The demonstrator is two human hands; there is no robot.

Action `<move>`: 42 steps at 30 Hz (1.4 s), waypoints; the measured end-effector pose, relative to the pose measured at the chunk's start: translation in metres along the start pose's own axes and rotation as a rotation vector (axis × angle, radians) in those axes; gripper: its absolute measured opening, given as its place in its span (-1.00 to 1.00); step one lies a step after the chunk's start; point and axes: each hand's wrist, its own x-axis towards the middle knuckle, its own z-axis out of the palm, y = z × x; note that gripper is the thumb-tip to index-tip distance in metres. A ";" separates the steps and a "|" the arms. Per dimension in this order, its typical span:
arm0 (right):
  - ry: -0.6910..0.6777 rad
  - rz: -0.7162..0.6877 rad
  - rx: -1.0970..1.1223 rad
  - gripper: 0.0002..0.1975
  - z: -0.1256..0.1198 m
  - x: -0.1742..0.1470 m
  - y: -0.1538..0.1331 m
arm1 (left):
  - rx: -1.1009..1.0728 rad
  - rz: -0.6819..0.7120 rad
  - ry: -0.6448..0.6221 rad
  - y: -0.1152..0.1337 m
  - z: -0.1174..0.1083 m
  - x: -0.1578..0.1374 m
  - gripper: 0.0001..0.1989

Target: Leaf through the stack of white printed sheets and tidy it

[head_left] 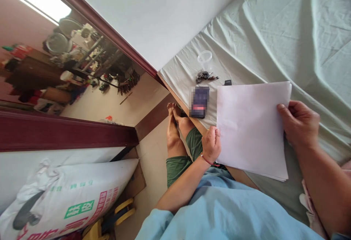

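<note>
A thin stack of white paper sheets (251,130) is held between my two hands over the sheet-covered bed. My left hand (211,143) is closed on the stack's left edge. On the opposite edge, the thumb of my right hand (300,123) lies on top, with the fingers partly hidden behind the paper. The sheets look blank on the side facing me, and their lower right corners are slightly fanned. Left of the paper lies a dark phone (200,102), partly blurred out. Just above the stack, a small black item (227,82) shows.
Behind the phone are a bundle of dark cord (205,76) and a clear plastic cup (205,60). The pale green bedsheet (263,42) is wrinkled and meets a white wall. A large printed sack (79,196) stands at lower left. Past the doorway are cluttered shelves (93,57).
</note>
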 end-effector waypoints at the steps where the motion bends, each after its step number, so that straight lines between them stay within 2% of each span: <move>1: 0.007 0.004 0.014 -0.73 0.001 0.001 0.000 | 0.000 -0.004 -0.005 0.000 0.000 0.000 -0.75; 7: 0.003 0.038 0.222 -0.71 0.006 0.003 -0.004 | -0.118 -0.076 -0.055 0.004 -0.006 0.006 -0.75; 12: 0.056 0.080 0.380 -0.63 0.007 0.003 -0.011 | -0.193 -0.049 -0.115 0.008 -0.011 0.007 -0.78; 17: 0.031 0.069 0.366 -0.63 0.009 0.002 -0.011 | -0.059 -0.001 -0.095 0.008 -0.007 0.001 -0.74; 24: 0.009 0.060 0.349 -0.64 0.007 0.003 -0.007 | 0.012 0.055 -0.009 0.005 -0.002 0.000 -0.72; 31: 0.011 0.064 0.347 -0.67 0.006 0.002 -0.008 | 0.066 0.063 -0.002 0.005 0.000 0.000 -0.72; 42: 0.017 0.087 0.376 -0.64 0.007 0.000 -0.012 | -0.021 -0.008 -0.003 0.005 -0.004 0.000 -0.80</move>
